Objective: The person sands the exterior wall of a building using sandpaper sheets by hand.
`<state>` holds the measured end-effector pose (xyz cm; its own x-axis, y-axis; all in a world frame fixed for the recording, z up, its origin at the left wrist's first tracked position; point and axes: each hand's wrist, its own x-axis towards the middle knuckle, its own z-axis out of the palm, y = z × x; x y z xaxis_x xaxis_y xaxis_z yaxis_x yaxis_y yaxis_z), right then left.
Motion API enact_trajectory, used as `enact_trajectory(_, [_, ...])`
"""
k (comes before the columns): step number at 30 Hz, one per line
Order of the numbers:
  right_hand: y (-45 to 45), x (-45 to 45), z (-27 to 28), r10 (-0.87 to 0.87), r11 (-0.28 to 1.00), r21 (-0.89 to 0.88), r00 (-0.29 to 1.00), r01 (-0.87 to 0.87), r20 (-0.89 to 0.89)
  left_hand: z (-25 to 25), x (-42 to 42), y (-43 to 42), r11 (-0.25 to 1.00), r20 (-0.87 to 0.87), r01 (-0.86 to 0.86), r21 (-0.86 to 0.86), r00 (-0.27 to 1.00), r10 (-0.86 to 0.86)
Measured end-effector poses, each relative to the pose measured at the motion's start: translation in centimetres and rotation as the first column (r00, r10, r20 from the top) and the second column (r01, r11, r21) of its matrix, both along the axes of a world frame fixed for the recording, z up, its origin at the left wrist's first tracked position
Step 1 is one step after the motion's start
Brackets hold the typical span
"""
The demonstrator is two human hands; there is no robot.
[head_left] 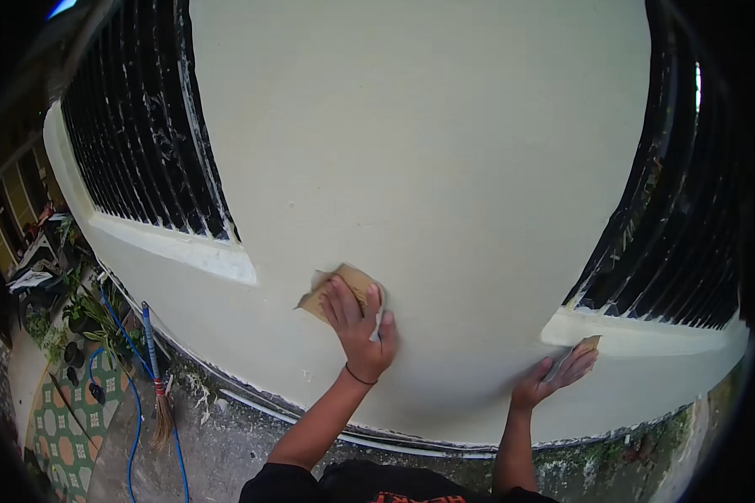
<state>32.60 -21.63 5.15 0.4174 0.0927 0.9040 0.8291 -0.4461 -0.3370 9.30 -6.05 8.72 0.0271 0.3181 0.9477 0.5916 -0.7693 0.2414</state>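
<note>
Nearest the camera is the black shirt [335, 482] of the person, at the lower edge. The largest feature is the pale wall [428, 168], bowed by the wide lens, with a dark barred window [134, 117] at upper left and another barred window [688, 184] at upper right. Rough pavement [235, 436] runs along its foot; at left are patterned tiles [63, 440], a looping blue hose [133, 457] and a blue-handled broom [149, 335]. The left hand [364, 331] lies palm to the wall, fingers extended and slightly spread, thumb apart, over a brown sheet [310, 303]. This sheet lies against the wall, under and beyond the fingers, its visible length crosswise to the forearm and a pointed corner projecting to the left. The right hand [533, 390] is just below the sill of the right window, fingers straight and close together, thumb standing off; a smaller brown piece [594, 343] shows at its fingertips, though whether it is pinched cannot be told. The left hand is nearer the bare middle of the wall; the right is well apart from it.
</note>
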Motion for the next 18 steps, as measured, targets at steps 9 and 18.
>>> enact_trajectory(9, [1.2,-2.4,-10.6,0.174,0.979,-0.104,0.984,-0.176,-0.032,-10.6,5.9,-4.0,0.997,-0.165,0.036,-0.068,0.985,-0.047])
enact_trajectory(18, [-0.7,1.0,4.4,0.316,0.904,0.356,0.931,-0.237,-0.181,3.8,2.1,-0.8,0.999,0.056,-0.023,-0.026,0.998,0.025])
